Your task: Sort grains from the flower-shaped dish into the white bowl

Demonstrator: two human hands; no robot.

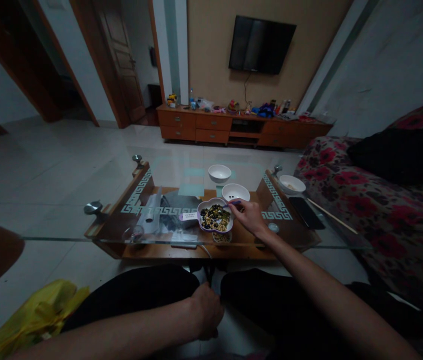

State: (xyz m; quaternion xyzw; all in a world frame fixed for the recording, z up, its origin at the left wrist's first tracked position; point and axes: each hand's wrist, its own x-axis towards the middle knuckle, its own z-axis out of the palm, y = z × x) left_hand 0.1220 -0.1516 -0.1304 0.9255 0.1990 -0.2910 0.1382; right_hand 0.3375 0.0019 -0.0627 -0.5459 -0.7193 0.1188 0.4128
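My right hand point(248, 216) pinches a slim blue tool point(234, 203), its tip over the right side of a flower-shaped bowl point(199, 226). That bowl has a purple edge and a handle with a white label point(189, 216), and it holds mixed black, green and tan beans point(215, 218). Just behind, a white bowl point(243, 189) has a few dark beans in it. My left hand point(205, 311) is closed in a fist between my knees, below the table edge, with nothing seen in it.
Farther back on the glass table point(113, 227) stands another white bowl point(220, 174). At right are a white bowl with pale bits point(292, 184), a dark phone point(306, 213) and chopsticks point(332, 216). A yellow bag point(38, 315) lies at lower left, a floral sofa point(391, 240) at right.
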